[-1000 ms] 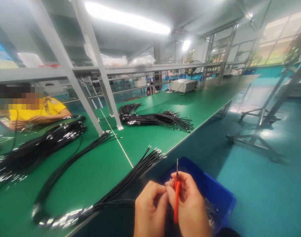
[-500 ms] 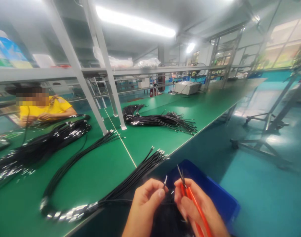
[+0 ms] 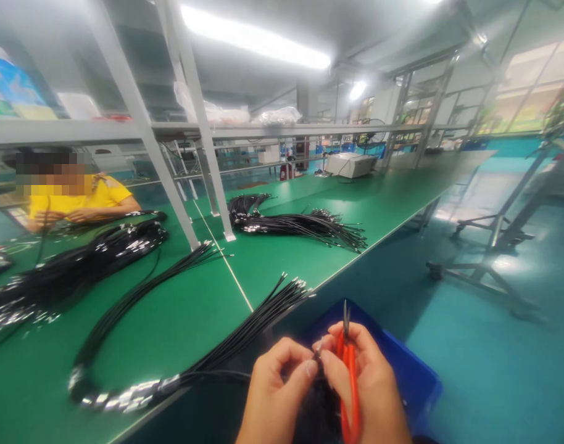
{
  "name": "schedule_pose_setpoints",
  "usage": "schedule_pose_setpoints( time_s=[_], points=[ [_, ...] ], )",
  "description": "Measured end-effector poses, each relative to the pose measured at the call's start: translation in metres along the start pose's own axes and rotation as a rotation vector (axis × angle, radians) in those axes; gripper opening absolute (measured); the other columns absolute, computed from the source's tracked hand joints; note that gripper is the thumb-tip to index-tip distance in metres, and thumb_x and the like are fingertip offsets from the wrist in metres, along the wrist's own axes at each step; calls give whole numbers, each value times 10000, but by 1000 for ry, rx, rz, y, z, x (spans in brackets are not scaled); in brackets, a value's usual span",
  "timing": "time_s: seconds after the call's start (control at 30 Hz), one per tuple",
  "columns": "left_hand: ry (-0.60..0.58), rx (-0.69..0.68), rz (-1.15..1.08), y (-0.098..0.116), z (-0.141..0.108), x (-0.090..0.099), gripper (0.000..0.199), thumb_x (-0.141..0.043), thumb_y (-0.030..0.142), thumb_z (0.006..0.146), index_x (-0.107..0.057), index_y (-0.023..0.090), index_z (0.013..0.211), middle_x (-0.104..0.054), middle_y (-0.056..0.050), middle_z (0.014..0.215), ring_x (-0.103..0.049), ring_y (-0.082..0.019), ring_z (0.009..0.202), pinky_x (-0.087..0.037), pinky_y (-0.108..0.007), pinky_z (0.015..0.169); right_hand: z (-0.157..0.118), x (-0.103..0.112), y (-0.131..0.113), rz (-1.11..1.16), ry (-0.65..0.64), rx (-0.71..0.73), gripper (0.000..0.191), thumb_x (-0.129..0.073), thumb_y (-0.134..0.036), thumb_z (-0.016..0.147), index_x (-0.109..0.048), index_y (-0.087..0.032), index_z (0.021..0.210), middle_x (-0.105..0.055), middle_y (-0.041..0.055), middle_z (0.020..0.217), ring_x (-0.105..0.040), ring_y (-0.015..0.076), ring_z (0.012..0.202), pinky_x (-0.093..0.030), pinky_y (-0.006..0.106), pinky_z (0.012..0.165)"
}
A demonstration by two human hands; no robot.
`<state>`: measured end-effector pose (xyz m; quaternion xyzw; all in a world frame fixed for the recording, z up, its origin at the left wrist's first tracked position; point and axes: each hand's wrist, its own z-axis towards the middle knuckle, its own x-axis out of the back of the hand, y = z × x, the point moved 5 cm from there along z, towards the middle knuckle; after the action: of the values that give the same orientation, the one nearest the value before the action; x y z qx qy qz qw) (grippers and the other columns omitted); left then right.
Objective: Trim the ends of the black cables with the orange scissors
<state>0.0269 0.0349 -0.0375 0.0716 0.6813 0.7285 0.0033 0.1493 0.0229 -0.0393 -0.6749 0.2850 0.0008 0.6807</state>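
Note:
My left hand [image 3: 282, 382] pinches the end of a black cable [image 3: 226, 374], which trails left to a bundle on the bench. Orange-handled scissors [image 3: 351, 376] lie in my right hand [image 3: 369, 370], blades pointing up and nearly together. The thumb and a fingertip of that hand meet the cable's pale tip, close against my left fingers. Beside my hands, a curved bundle of black cables [image 3: 249, 327] rests on the green bench [image 3: 180, 327], its pale ends fanned out near the edge.
Below my hands is a blue bin [image 3: 411, 370]. More black cable bundles [image 3: 291, 225] lie farther along the bench and at the left [image 3: 78, 265]. Shelf posts [image 3: 212, 148] rise from the bench. A person in yellow [image 3: 101, 197] handles cable across it. A wheeled stand [image 3: 490, 271] is right.
My right hand has moved left to my left hand, and its fingers now touch the cable tip. The scissors have turned more upright, and their blades are closer together.

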Motion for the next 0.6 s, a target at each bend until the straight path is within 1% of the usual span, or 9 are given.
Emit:
schedule_pose_setpoints(
  time_s=[0.1,0.2,0.27,0.4,0.47,0.53,0.57,0.6],
  points=[
    [18,19,-20,0,0,1,152,-641,275,720,-635,160,620,-616,2,599,-518,-155,609,-407,-240,596,-1,3,2,-5,-9,-3,254,-723,-218,611,-551,-237,797,-636,-33,657,-625,152,608,-527,261,612],
    [-16,9,32,-1,0,0,154,-633,279,738,-653,159,643,-646,-14,628,-545,-169,632,-426,-251,615,0,4,4,-114,-48,7,266,-734,-239,619,-539,-238,799,-648,-15,691,-653,177,668,-538,265,621],
    [-32,8,28,-2,0,1,150,-638,280,738,-661,157,654,-656,-17,642,-552,-172,644,-431,-250,622,-1,4,5,-193,-62,24,262,-726,-249,629,-526,-240,797,-649,-8,698,-655,181,668,-536,265,611],
    [-15,48,-126,-4,1,5,165,-664,295,711,-637,156,628,-598,7,601,-495,-143,608,-396,-228,589,-8,4,-1,-283,0,102,192,-659,-271,670,-529,-247,809,-631,-10,695,-628,173,641,-510,273,616],
    [-22,86,-216,-3,2,8,179,-670,313,706,-625,158,630,-560,16,596,-452,-129,593,-366,-218,570,-12,5,-9,-336,-10,116,211,-673,-268,640,-557,-243,814,-637,-5,707,-614,174,652,-494,275,632],
    [-52,119,-292,-1,3,9,177,-662,309,711,-617,158,630,-529,19,599,-419,-122,598,-347,-215,579,-11,8,-15,-327,-112,69,254,-719,-256,584,-594,-231,804,-642,-4,706,-601,171,667,-479,266,637],
    [-67,128,-325,1,4,9,171,-653,296,715,-612,157,624,-514,20,599,-408,-121,604,-342,-216,592,-10,8,-17,-283,-208,11,262,-737,-262,565,-614,-222,794,-641,-4,690,-592,165,660,-468,254,620],
    [-83,133,-357,3,5,10,166,-644,282,717,-605,155,617,-498,21,594,-397,-121,607,-337,-217,602,-9,6,-16,-240,-337,-76,260,-751,-293,558,-632,-210,774,-636,-5,659,-566,146,604,-444,238,564]
  ],
)
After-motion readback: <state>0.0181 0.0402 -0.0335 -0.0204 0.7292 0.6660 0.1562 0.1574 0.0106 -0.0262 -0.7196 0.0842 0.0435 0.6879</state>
